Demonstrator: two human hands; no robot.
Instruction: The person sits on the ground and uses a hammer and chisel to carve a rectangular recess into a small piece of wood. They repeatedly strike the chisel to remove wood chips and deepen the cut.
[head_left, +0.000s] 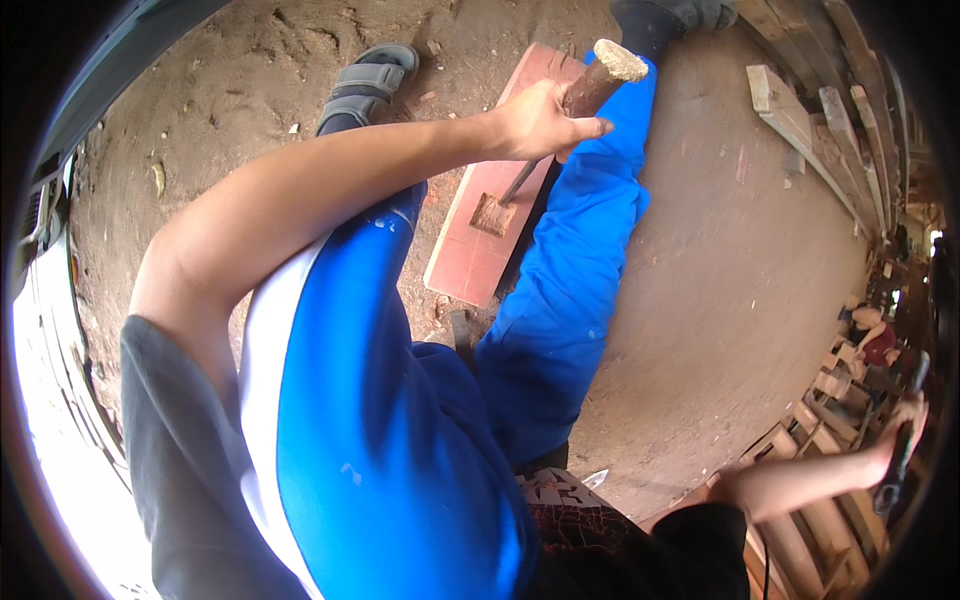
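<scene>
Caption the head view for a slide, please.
The left hand holds a wooden-handled chisel at a recess in a reddish board; the right hand grips a dark tool out to the side.

Your chisel handle (590, 94) is matt wood with a rough, fibrous top end (622, 61); the shank (519, 182) is dull, dark metal. You face a board (462, 262) of smooth, matt wood, with a rough-surfaced recess (490, 216) toward its near edge. Your trousers (370, 420) are smooth cloth with a slight sheen, above rough, matt earth (720, 290).
</scene>
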